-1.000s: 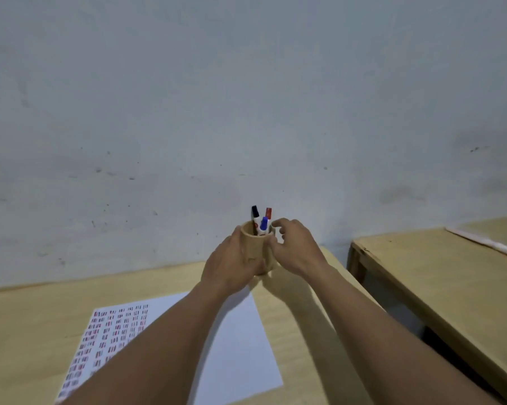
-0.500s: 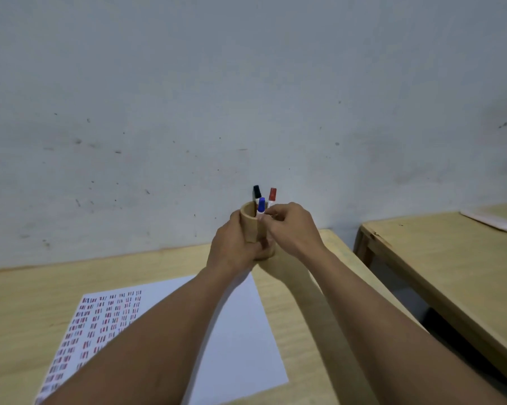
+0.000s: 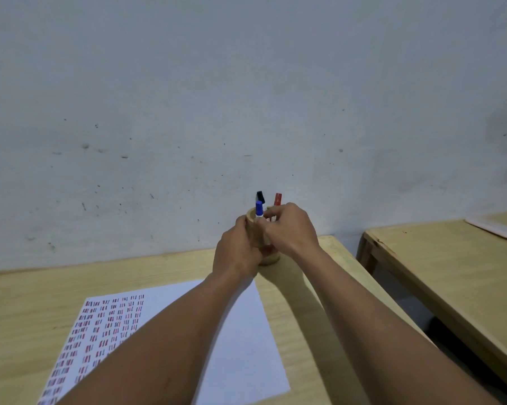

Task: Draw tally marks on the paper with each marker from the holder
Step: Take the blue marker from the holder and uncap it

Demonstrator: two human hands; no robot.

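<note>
A round wooden holder (image 3: 251, 219) stands at the far edge of the table, by the wall. A black-capped marker (image 3: 260, 196), a blue-capped marker (image 3: 258, 208) and a red-capped marker (image 3: 277, 199) stick up out of it. My left hand (image 3: 235, 252) wraps around the holder's left side. My right hand (image 3: 291, 228) is at the rim, its thumb and fingertips pinched on the blue marker's white barrel. A white paper (image 3: 240, 340) lies in front, its left part filled with red, blue and black tally marks; my left forearm covers part of it.
The wooden table (image 3: 27, 302) runs left along a stained grey wall (image 3: 246, 97). A second wooden table (image 3: 439, 267) stands to the right across a narrow gap, with a pale flat strip (image 3: 494, 228) at its far edge.
My right hand's fingers have come onto the blue marker at the holder's rim, and the marker stands a little higher. My left hand has stayed on the holder.
</note>
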